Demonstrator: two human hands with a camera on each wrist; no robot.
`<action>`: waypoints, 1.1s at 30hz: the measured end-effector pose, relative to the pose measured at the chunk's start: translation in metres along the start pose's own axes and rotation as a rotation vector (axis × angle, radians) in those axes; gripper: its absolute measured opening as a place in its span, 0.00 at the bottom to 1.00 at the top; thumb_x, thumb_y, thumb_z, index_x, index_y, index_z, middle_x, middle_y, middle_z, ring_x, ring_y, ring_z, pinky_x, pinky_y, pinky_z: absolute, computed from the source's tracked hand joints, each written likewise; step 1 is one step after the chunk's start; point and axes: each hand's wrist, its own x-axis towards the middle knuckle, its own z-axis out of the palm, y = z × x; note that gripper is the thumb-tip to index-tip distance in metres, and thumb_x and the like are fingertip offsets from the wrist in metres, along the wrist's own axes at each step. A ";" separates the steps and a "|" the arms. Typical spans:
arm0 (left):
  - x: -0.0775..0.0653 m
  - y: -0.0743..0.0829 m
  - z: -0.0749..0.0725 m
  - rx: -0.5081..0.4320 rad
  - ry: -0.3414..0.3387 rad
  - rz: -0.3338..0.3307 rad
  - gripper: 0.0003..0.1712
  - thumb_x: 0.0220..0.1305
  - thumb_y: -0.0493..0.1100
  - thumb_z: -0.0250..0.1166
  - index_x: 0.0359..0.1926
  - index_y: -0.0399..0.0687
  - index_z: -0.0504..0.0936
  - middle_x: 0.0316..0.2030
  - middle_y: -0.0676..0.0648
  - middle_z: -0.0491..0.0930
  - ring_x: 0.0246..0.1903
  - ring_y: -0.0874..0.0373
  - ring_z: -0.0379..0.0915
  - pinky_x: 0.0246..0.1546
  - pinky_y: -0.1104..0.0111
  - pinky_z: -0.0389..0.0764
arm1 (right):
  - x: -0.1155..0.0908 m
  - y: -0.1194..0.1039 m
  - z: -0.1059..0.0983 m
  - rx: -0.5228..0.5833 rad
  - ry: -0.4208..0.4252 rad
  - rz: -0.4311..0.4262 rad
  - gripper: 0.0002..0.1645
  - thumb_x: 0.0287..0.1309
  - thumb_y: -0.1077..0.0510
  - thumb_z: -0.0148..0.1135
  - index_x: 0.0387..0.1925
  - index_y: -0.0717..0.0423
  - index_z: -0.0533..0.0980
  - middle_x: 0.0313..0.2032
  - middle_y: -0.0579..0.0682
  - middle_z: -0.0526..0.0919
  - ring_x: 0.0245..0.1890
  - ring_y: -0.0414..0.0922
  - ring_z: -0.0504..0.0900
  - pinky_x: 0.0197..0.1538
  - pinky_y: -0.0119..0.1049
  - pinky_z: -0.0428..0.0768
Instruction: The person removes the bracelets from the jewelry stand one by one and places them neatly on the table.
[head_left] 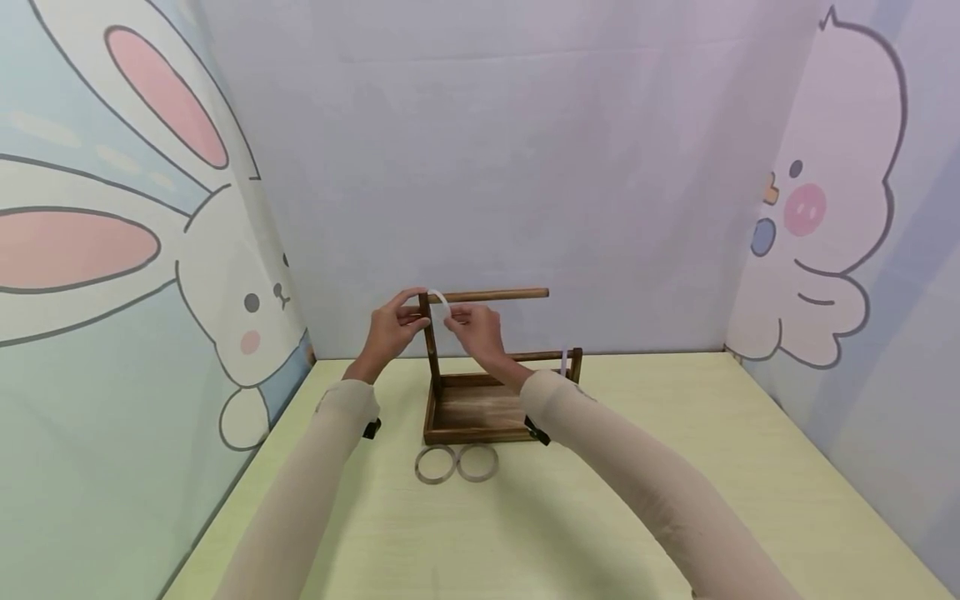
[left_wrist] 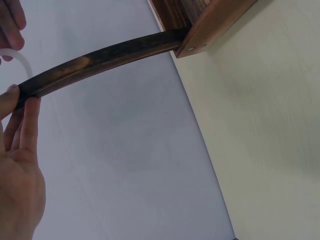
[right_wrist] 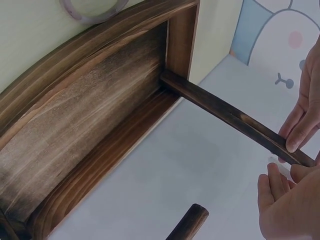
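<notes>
A dark wooden stand has an upright post (left_wrist: 100, 62), a top rod (head_left: 498, 295) and a tray base (head_left: 480, 408). My left hand (head_left: 392, 329) pinches the post near its top, thumb on one side and fingers on the other, as the left wrist view shows. In my right hand (head_left: 478, 329), thumb and fingers pinch a white bangle (head_left: 441, 300) at the rod's post end. The bangle's upper arc crosses the rod; its lower part is hidden by the fingers. The right wrist view shows only a sliver of it between the hands.
Two bangles, a left one (head_left: 435, 464) and a right one (head_left: 477, 462), lie flat side by side before the stand on the pale table (head_left: 675, 467). A pale bangle (head_left: 564, 360) hangs on the stand's lower rod (head_left: 532, 356). A cloth wall (head_left: 637, 208) stands behind.
</notes>
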 end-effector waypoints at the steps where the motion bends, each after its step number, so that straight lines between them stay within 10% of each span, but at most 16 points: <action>1: 0.000 0.000 0.000 -0.001 0.000 -0.001 0.32 0.65 0.28 0.70 0.69 0.47 0.77 0.54 0.32 0.84 0.52 0.41 0.85 0.50 0.56 0.88 | 0.000 0.000 0.000 0.001 0.000 0.000 0.15 0.70 0.60 0.68 0.53 0.63 0.85 0.45 0.57 0.90 0.45 0.47 0.91 0.47 0.39 0.90; 33: -0.003 0.003 0.000 0.021 0.009 -0.010 0.33 0.65 0.29 0.71 0.68 0.51 0.78 0.52 0.32 0.85 0.51 0.41 0.86 0.50 0.56 0.88 | -0.006 0.016 -0.033 0.062 0.008 0.006 0.17 0.69 0.64 0.68 0.57 0.65 0.82 0.45 0.61 0.90 0.44 0.50 0.91 0.47 0.41 0.90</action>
